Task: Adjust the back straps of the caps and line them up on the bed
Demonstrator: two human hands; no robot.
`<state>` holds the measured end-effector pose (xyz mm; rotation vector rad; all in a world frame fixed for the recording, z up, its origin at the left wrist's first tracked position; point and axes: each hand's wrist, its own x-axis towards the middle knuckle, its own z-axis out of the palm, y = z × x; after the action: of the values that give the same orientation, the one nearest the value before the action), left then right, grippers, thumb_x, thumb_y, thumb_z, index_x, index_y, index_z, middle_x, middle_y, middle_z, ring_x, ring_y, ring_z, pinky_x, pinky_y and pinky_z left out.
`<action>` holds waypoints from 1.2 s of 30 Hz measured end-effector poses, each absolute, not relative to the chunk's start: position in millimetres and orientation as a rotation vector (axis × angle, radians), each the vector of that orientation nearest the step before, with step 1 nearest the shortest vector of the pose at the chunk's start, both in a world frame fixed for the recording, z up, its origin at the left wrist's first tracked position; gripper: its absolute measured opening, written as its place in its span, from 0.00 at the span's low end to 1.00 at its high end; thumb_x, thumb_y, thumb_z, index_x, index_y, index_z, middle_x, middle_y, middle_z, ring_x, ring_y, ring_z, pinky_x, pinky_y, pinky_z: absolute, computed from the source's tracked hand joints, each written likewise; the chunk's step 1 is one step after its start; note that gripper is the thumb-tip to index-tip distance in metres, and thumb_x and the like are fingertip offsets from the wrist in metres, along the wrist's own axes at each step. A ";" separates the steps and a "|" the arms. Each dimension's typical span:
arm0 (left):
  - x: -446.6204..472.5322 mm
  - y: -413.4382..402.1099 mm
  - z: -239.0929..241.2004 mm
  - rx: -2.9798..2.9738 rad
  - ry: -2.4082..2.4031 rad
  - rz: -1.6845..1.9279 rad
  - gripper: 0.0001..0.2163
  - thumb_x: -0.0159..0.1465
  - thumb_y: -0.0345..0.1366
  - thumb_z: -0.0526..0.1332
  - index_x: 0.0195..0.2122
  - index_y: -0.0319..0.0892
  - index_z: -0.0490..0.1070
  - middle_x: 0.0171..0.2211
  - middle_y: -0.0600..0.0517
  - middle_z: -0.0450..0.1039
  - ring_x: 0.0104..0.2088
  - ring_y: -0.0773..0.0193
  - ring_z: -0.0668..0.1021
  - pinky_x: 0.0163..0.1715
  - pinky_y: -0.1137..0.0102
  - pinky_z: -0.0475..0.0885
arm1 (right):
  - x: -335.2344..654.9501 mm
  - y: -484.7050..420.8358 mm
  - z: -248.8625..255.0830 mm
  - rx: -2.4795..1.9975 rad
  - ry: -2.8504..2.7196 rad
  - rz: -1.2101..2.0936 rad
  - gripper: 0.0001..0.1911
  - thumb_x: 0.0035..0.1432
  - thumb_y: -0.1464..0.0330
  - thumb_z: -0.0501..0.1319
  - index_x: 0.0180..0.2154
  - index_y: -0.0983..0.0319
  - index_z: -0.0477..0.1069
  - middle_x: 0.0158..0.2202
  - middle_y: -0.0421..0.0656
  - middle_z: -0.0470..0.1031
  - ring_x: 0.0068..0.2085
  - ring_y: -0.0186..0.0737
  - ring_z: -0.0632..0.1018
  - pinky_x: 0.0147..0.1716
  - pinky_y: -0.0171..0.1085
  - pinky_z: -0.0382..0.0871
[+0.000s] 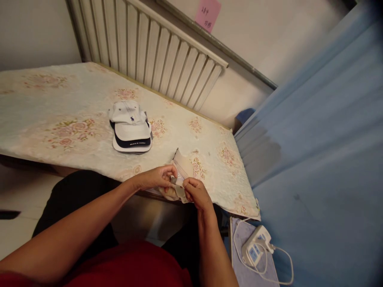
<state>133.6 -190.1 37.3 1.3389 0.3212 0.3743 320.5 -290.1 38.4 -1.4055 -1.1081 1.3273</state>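
Near the bed's front edge, a pale beige cap (183, 166) is between my two hands, its brim pointing away from me. Its soft crown hangs crumpled over the edge, and a small grey piece, perhaps a buckle, shows by my fingertips. My left hand (160, 177) grips the cap from the left with curled fingers. On the other side my right hand (196, 191) pinches the cap's band between thumb and forefinger. To the upper left lies a stack of caps (128, 115), a white one with a small dark emblem on top, a black brim and another white brim below.
A flowered sheet (74, 107) covers the bed. Behind it stands a white radiator (155, 52) against the wall, with a pink note (208, 15) above. A blue curtain (314, 131) hangs on the right. At lower right, a power strip (255, 247) with a white cable rests on a small table.
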 end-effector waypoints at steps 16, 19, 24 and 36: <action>137.3 -187.9 33.9 1.314 0.308 0.350 0.13 0.53 0.30 0.65 0.38 0.42 0.63 0.31 0.59 0.72 0.22 0.73 0.76 0.25 0.75 0.70 | 324.4 -293.1 46.9 -1.596 -1.281 1.103 0.12 0.55 0.61 0.59 0.25 0.61 0.67 0.15 0.32 0.61 0.17 0.28 0.59 0.19 0.29 0.52; 136.9 -188.3 35.7 1.308 0.325 0.339 0.13 0.53 0.29 0.64 0.38 0.42 0.62 0.31 0.58 0.72 0.22 0.72 0.77 0.25 0.76 0.69 | 323.7 -294.4 50.6 -1.604 -1.314 1.090 0.13 0.56 0.60 0.59 0.25 0.61 0.68 0.15 0.32 0.61 0.18 0.28 0.60 0.19 0.30 0.53; 134.9 -189.9 40.7 1.269 0.325 0.315 0.11 0.54 0.29 0.62 0.38 0.42 0.64 0.28 0.59 0.70 0.26 0.69 0.79 0.29 0.73 0.71 | 323.3 -293.9 53.0 -1.621 -1.326 1.072 0.12 0.56 0.61 0.58 0.24 0.60 0.68 0.15 0.32 0.61 0.18 0.29 0.61 0.20 0.30 0.54; 135.7 -188.5 40.2 1.200 0.333 0.274 0.12 0.55 0.33 0.65 0.38 0.41 0.65 0.33 0.55 0.73 0.29 0.67 0.80 0.31 0.72 0.72 | 324.8 -293.4 57.6 -1.641 -1.386 1.026 0.11 0.55 0.62 0.58 0.24 0.60 0.68 0.16 0.32 0.62 0.20 0.29 0.62 0.21 0.30 0.55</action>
<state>135.7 -188.5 40.2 1.1999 0.3330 0.2740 324.8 -293.4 57.6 -1.6413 -1.3863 1.0261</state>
